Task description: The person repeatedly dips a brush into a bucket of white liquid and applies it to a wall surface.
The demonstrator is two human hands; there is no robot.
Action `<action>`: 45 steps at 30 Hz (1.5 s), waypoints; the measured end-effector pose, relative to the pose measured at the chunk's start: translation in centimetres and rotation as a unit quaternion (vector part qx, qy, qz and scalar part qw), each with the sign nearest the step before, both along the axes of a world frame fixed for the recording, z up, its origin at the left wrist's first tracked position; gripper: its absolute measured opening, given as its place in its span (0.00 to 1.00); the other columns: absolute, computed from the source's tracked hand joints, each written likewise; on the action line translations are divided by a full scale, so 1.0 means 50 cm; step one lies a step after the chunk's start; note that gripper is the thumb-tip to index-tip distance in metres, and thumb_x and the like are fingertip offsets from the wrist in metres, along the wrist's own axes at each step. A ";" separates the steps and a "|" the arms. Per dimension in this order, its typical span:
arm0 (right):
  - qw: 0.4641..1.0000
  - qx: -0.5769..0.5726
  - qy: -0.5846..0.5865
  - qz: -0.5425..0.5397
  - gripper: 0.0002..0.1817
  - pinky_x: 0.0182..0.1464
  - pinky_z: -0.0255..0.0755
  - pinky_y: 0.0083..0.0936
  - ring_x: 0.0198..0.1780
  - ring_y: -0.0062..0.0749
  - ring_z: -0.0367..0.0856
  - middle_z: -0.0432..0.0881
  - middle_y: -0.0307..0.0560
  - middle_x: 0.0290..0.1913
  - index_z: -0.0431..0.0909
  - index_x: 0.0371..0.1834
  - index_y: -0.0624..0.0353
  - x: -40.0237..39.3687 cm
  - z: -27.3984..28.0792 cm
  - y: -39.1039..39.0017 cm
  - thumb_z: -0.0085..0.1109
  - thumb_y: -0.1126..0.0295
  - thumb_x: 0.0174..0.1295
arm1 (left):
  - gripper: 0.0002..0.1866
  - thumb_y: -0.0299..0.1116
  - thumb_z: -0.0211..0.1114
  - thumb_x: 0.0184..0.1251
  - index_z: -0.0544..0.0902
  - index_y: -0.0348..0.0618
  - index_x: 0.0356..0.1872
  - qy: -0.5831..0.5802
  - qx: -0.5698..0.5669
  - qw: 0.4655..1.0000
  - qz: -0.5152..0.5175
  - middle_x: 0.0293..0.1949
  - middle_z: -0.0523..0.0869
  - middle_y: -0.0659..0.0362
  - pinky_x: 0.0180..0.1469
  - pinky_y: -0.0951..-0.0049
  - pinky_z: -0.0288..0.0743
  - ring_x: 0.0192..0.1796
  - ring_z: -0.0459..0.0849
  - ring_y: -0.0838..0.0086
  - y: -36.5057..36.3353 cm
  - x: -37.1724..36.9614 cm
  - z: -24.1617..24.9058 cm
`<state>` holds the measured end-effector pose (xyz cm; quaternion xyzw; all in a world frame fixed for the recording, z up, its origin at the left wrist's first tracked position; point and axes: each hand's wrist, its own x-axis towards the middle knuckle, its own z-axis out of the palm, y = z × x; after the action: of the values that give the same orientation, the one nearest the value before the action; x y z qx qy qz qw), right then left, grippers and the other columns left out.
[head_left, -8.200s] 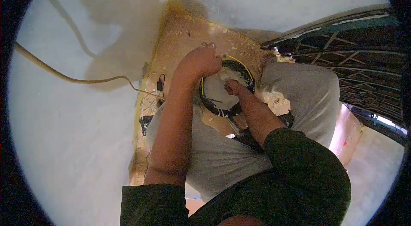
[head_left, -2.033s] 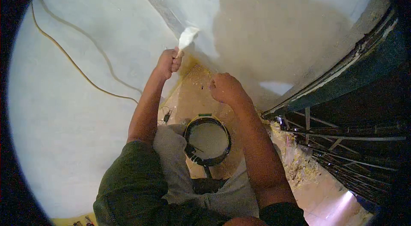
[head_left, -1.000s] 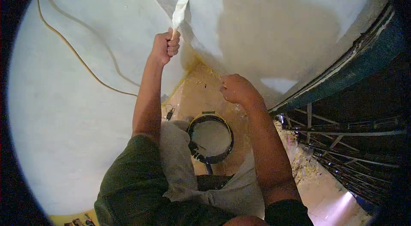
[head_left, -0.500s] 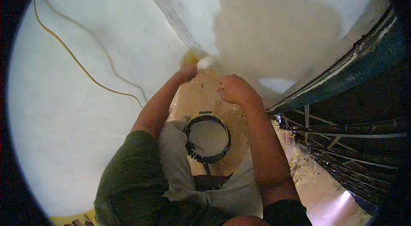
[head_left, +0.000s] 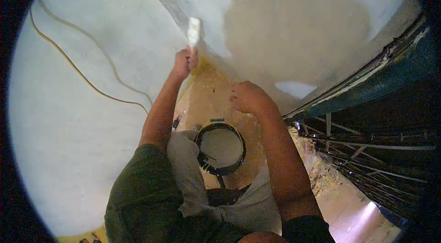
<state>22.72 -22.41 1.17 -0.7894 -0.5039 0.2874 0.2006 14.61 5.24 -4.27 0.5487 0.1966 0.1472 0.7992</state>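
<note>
My left hand (head_left: pixel 186 61) is wrapped round the handle of a brush-like tool with a whitish head (head_left: pixel 194 30), which points up against the wall joint (head_left: pixel 166 4). To its right my right hand (head_left: pixel 248 97) is closed in front of the wall; whether it holds anything is too small to tell. Below the hands, between the knees, a black bucket (head_left: pixel 244 153) holds a greyish mix (head_left: pixel 222 147).
A yellow cable (head_left: pixel 76 69) hangs down the pale wall (head_left: pixel 69 151) at the left. A large beige patch (head_left: pixel 294 31) marks the right wall. Metal bars (head_left: pixel 386 145) and yellowish debris (head_left: pixel 324 174) lie at the lower right.
My left hand has moved up and a little left, raising the tool from the lower end of the joint. My right hand has barely moved.
</note>
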 end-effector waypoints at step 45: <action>1.000 -0.006 0.005 0.006 0.17 0.48 0.72 0.45 0.42 0.58 0.79 0.81 0.63 0.38 0.79 0.36 0.66 0.040 -0.016 -0.085 0.58 0.60 0.54 | 0.13 0.41 0.55 0.63 0.72 0.49 0.21 0.359 -0.001 0.910 -0.207 0.12 0.65 0.69 0.11 0.75 0.54 0.11 0.62 0.80 -0.077 -0.010 -0.198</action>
<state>24.72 -26.67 0.37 -0.7863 -0.5058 0.2953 0.1965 14.10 1.40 -14.19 0.5917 0.3522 -0.2286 0.6881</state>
